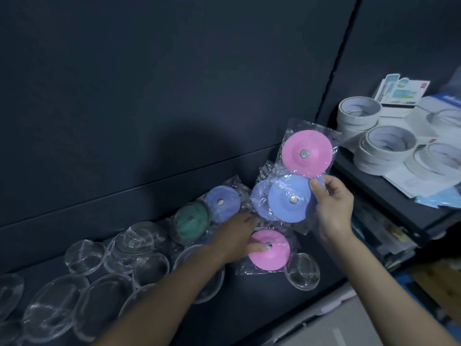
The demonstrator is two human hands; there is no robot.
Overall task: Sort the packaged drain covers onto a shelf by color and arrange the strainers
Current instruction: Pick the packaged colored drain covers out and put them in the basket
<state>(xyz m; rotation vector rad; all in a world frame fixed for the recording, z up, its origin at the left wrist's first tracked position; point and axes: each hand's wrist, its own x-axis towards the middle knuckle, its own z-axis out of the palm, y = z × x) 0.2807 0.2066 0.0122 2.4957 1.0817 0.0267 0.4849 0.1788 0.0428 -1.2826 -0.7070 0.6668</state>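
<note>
The right hand (pixel 334 208) is raised above the shelf (pixel 249 308) and pinches a clear packet (pixel 304 176) by its right edge, thumb in front and fingers curled behind. The packet holds a pink cover (pixel 307 153) on top and a blue cover (pixel 290 199) below. Just behind it on the left, a second blue cover (pixel 258 201) in its own wrap shows partly. The left hand (pixel 237 236) reaches low and far over the shelf, its fingertips on the left edge of a bagged pink cover (pixel 270 250) lying flat. It is blurred, so I cannot tell whether it grips or only touches. Beyond this hand, a bagged blue cover (pixel 222 203) and a green cover (pixel 191 221) lean side by side against the dark back panel (pixel 149 96). Clear mesh strainers (pixel 136 238) are spread over the left of the shelf, and one strainer (pixel 302 271) lies just right of the flat pink cover. On a separate shelf to the right are rolls of white tape (pixel 359 113) and printed cards (pixel 399 91).
</note>
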